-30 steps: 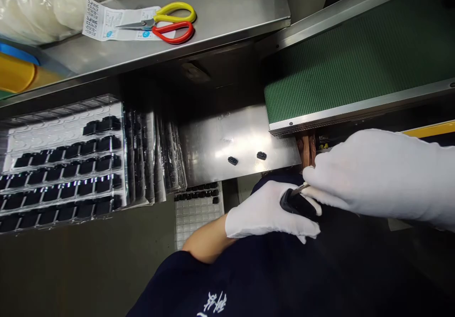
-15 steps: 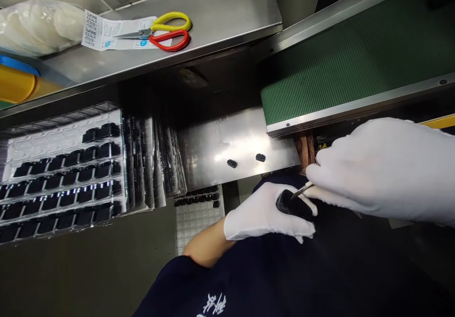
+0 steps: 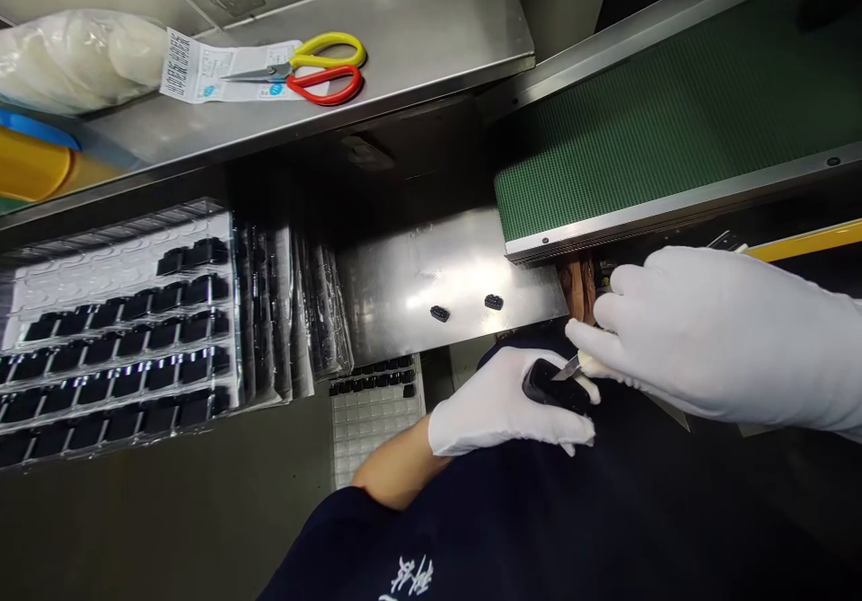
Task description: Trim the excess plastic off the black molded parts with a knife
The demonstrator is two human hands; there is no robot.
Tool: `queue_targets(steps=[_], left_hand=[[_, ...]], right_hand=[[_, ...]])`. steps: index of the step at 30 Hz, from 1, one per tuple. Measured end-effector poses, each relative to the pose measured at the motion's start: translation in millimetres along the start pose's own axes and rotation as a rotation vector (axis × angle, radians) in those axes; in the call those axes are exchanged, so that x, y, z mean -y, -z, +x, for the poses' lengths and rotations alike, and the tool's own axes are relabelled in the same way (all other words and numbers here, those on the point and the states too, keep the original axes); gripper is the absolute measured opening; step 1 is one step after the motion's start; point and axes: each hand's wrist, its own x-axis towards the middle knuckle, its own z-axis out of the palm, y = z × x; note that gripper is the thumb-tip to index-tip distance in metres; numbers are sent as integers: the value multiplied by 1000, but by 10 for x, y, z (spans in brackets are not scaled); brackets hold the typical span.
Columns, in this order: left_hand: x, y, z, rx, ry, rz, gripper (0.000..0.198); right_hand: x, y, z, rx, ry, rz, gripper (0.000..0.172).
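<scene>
While the left hand [image 3: 502, 401], in a white cotton glove, cups a black plastic part [image 3: 552, 387], the right hand [image 3: 714, 336] lies across the right of the view and pinches a small metal blade [image 3: 567, 368]. The hands are close together, nearly meeting over the part. The part's long axis runs crosswise in the view, tipped slightly down to the right, and it sits against the left hand's fingers, just below the blade's tip. The blade slants down and left towards the part's upper edge; whether the tip touches is too small to tell. The right hand is nearer that edge, while the left hand holds the part from below.

Just beyond the part, a steel plate [image 3: 431, 269] carries two small black pieces [image 3: 439, 313]. Up and right of the part runs a green conveyor belt [image 3: 673, 152]. Well left of it lie a clear tray [image 3: 81, 269] holding rows of black parts and a white tray [image 3: 373, 430]. Farthest from the part, on a steel shelf [image 3: 417, 44], red-and-yellow scissors [image 3: 323, 66] rest on a printed label [image 3: 195, 66], beside a white plastic bag [image 3: 74, 62].
</scene>
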Motion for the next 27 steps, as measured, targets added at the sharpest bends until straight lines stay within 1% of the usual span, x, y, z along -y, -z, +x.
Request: queue_targets(steps=[2,4,5,8,10,12,13,14,15,16,18,19,20,21,22,24,25,27], left_hand=[[5,-1,4,-5,2,21,34],[5,-3,5,-2,-7,34,35],[4,-3,5,3,-12,41,34],[6,8,2,2,-28,73,34],[25,31,-7,-24,-71,109,36],[63,72,-23,-59,-130,128,38],[91,99,-35,-78,-156,130,39],[124,131,-47,-102,-178,131,40],[162,168,-59,-133,-208,137,41],[202,210,-70,-171,-257,152,40],[288,308,-85,-247,-411,200,37],[329,364,-89,-278,-501,230,35],[367,424,-90,-304,-587,259,33],[403,485,-89,-329,-651,287,32],[435,545,-86,-355,-685,313,30],[498,657,-78,-415,-673,342,28],[531,706,-71,-448,-636,331,29],[606,789,-49,-502,-532,236,34]], right_hand=[[-19,-68,-39,-45,-76,10,60],[-27,-91,-46,-79,-120,23,59],[-22,-77,-32,-72,-116,28,59],[21,47,43,8,-26,22,61],[49,114,83,9,-28,5,59],[41,69,101,-49,-128,11,56],[12,-16,108,-72,-197,41,53],[-37,-149,120,-77,-264,101,51],[-108,-330,143,-70,-329,193,48],[-201,-556,180,-43,-398,325,45],[-427,-1112,310,4,-563,679,32],[-544,-1418,402,16,-704,893,22],[-653,-1725,507,26,-892,1115,12],[-747,-2020,620,32,-969,1174,8],[-823,-2290,736,29,-1007,1208,5],[-921,-2730,951,-20,-1062,1258,7],[-948,-2895,1043,-54,-1077,1276,11],[-977,-3122,1185,-130,-1104,1302,21]])
